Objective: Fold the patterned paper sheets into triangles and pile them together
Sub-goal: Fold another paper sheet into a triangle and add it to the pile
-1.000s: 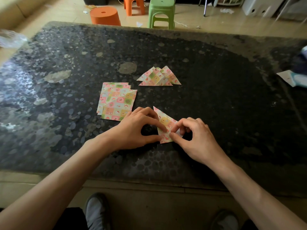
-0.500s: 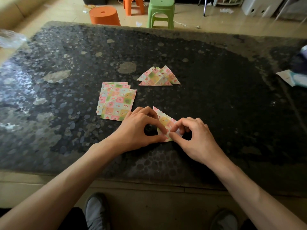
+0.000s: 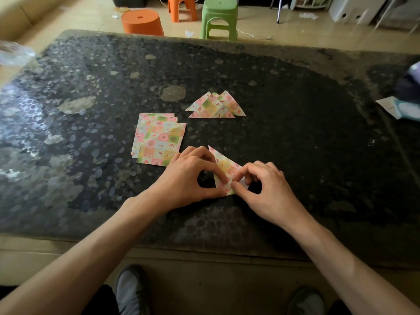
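Crowding the near middle of the table (image 3: 295, 137) with the left hand (image 3: 188, 178) and right hand (image 3: 268, 189), both pinching a half-folded sheet (image 3: 223, 165), fingertips meeting and closing off any way between them. Finding a flat stack of square sheets (image 3: 159, 139) just far-left of the left hand, close by its knuckles. Finding a low pile of triangles (image 3: 216, 106) farther off at centre, with only a narrow dark gap between pile and stack. Finding wide bare tabletop across the right half and the far left. Meeting pale papers (image 3: 395, 108) at the right rim. Meeting an orange stool (image 3: 142, 21) and a green stool (image 3: 219, 17) beyond the far edge.
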Motion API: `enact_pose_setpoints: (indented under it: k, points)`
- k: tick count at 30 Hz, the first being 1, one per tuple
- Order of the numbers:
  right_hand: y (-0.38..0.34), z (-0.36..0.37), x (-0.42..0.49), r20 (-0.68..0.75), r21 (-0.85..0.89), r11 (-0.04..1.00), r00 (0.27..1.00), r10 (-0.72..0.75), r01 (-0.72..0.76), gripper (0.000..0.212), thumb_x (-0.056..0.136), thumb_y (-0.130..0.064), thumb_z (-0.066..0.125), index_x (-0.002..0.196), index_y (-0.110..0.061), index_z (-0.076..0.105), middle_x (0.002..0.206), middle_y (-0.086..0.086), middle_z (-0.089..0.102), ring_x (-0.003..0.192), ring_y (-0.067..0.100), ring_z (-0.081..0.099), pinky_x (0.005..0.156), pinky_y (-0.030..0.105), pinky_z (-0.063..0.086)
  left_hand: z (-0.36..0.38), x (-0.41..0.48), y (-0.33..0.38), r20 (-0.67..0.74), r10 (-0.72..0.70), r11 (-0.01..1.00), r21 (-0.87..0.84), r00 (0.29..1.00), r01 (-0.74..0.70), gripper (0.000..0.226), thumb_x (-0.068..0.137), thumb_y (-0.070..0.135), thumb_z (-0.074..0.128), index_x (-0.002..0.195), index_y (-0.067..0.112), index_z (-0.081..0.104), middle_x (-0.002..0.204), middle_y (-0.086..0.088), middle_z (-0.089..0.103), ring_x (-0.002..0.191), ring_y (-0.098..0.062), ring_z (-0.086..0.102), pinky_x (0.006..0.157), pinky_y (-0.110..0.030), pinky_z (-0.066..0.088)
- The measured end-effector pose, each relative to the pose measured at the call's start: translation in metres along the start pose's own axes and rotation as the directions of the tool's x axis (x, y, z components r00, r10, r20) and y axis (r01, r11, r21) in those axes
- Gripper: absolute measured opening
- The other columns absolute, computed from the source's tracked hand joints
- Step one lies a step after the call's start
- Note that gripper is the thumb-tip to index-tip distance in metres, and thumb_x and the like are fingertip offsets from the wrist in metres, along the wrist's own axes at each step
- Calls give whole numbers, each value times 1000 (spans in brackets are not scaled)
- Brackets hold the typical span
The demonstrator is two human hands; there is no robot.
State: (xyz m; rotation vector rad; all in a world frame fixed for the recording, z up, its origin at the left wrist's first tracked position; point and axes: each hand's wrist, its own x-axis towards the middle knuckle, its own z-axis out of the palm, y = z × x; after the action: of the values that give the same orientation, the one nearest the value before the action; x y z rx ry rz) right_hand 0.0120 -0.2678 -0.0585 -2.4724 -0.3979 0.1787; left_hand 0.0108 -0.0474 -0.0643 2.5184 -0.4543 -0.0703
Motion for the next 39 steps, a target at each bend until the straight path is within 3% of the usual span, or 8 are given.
enact_pose_setpoints:
  k: [9,16,21,26,39]
  points:
    - [0,0,-3,2,-14,1000,1000,-23,23,20,84,-52,75,90,-35,67,92,-17,55,101,7,47,90,32,40,0,0,0,2,-10,1000,-27,1000,10,30,71,75,67,95,57,70,112,22,50,111,-4,42,98,-39,42]
    - [-1,1,-3,-5,-37,999,1000,-25,25,24,83,-54,77,92,-35,66,89,-19,48,99,7,45,87,31,37,0,2,2,12,-15,1000,-25,1000,16,29,72,74,69,96,57,70,113,21,50,112,-5,42,99,-41,42]
    - [-2,2,-3,2,-48,999,1000,-11,11,23,84,-54,77,93,-36,66,89,-18,47,100,8,45,84,30,31,1,0,2,-18,-15,999,-34,1000,15,42,68,84,56,95,55,71,110,21,51,110,-6,44,97,-43,42]
    - [-3,1,-2,36,-66,998,999,6,-4,24,85,-56,74,96,-37,65,93,-19,45,104,9,44,87,30,32,1,-1,3,-16,-11,1000,-25,1000,11,43,69,83,56,96,54,71,111,21,51,111,-6,44,98,-43,42]
    - [-4,-8,1,116,-41,998,992,56,-52,22,84,-54,77,94,-40,64,97,-18,51,105,7,44,92,32,38,0,-1,3,28,-37,999,-23,999,38,35,71,73,67,98,53,71,116,18,49,116,-7,41,104,-41,36]
